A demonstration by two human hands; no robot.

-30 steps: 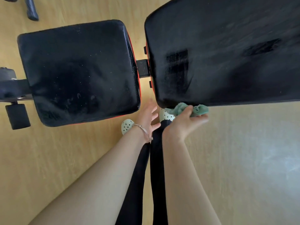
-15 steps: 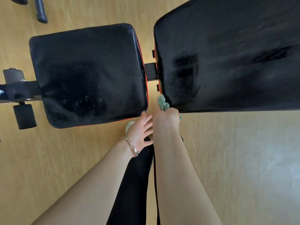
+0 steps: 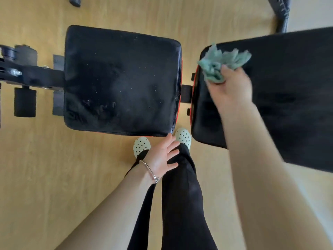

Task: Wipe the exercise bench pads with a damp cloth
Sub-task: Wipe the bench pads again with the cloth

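Observation:
A black seat pad with white specks and dull smears lies at the centre left. A larger black back pad fills the right side, its surface streaked. My right hand grips a crumpled green cloth over the far left corner of the back pad. My left hand hangs with fingers spread near the seat pad's near right corner, holding nothing; a bangle circles its wrist.
The bench's black frame and foam rollers stick out at the left. A metal joint links the two pads. My feet in pale perforated clogs stand on the wooden floor by the gap.
My right hand has lifted the cloth from the back pad's near edge to its far left corner. The view has shifted, so the pads sit further right and lower.

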